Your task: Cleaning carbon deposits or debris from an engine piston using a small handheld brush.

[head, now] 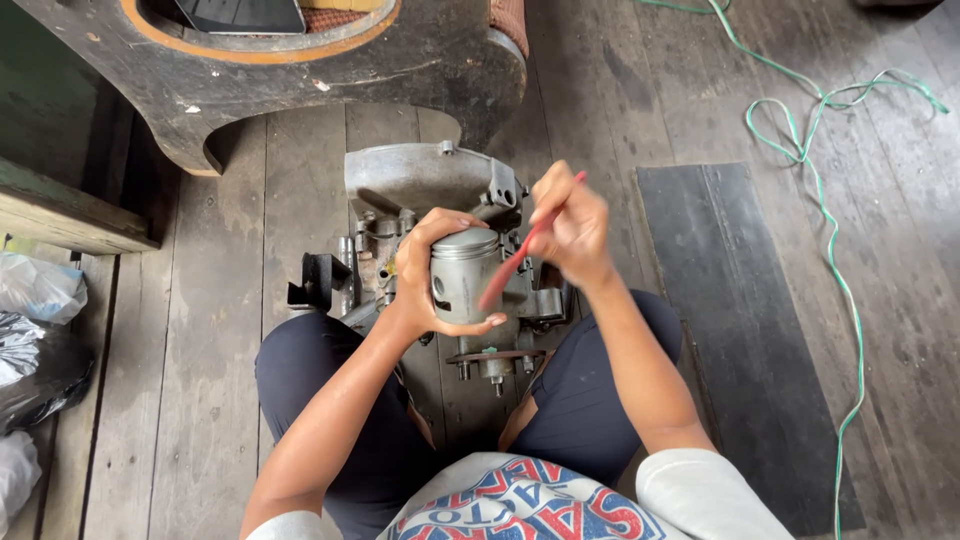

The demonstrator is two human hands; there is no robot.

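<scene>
Between my knees, above the plank floor [220, 400]: my left hand [425, 280] is wrapped tight around a grey piston [462, 272], held upright, crown up, long axis vertical. My right hand [570, 225] pinches a red brush [528, 240], slanting down-left, lower end against the piston's side. Beyond sits a metal engine block [420, 185].

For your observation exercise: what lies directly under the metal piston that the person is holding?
Under the piston, held by the left hand, sits a grey engine block on the plank floor. The piston and both hands cover the block's middle, hiding it.
</scene>
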